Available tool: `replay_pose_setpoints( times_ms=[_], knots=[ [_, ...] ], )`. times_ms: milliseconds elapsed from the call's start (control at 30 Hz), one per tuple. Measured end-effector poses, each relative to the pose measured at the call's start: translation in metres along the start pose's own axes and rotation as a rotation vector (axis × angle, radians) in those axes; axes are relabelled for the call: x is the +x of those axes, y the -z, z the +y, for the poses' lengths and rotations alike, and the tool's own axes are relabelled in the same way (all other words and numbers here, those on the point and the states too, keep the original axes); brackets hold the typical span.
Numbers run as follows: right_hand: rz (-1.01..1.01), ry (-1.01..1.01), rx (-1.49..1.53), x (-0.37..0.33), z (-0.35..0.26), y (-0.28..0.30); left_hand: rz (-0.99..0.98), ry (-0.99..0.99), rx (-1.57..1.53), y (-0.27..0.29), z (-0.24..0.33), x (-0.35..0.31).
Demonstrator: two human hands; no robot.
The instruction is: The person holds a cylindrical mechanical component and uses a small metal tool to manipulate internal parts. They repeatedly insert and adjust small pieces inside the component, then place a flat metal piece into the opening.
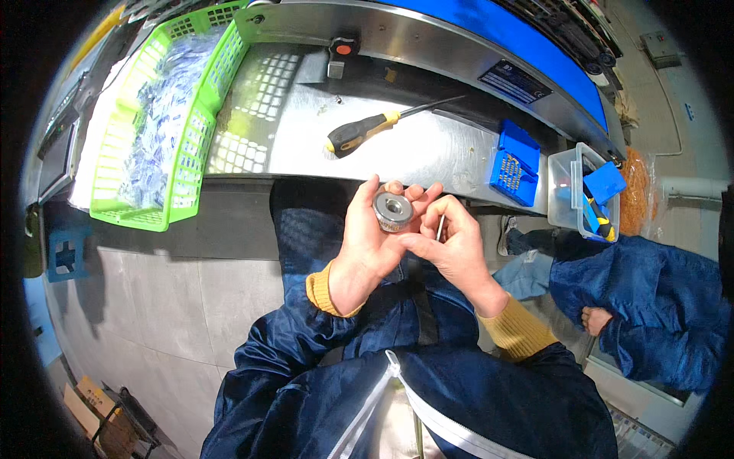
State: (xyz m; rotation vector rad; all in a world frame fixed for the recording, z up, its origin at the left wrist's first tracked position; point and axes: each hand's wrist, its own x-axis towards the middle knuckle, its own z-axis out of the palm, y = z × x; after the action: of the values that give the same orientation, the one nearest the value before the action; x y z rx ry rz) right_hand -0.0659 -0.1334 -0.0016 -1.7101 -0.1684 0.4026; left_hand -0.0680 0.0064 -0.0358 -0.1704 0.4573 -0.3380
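Observation:
My left hand (367, 249) cradles a round grey metal part (391, 209) on its palm and fingers; the part has a hole in its middle and marks around its side. Close beside it, my right hand (453, 241) is closed in a pinch on a thin metal rod (441, 226), whose lower end is hidden by the fingers. The right fingertips reach the left hand's fingers. Beyond both hands, a black and yellow screwdriver (363, 131) lies on the metal bench (306, 157), its shaft pointing away to the right.
A green basket (145, 219) of clear plastic packets stands left. To the right are a blue case (514, 164) of small bits and a clear bin (564, 200) holding yellow-black tools. A machine with a red button (344, 50) backs the bench. Another person's sleeve (642, 306) is at right.

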Motion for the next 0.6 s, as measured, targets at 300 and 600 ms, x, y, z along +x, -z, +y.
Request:
replay_pose_setpoints(
  times_ms=[300,600],
  knots=[
    [0.032,0.029,-0.234,-0.001,0.001,-0.001,0.052,-0.168,0.200,-0.003,-0.016,0.000],
    [-0.082,0.037,-0.230,0.005,-0.001,0.010,0.025,-0.063,0.182,-0.002,-0.007,0.001]
  ],
)
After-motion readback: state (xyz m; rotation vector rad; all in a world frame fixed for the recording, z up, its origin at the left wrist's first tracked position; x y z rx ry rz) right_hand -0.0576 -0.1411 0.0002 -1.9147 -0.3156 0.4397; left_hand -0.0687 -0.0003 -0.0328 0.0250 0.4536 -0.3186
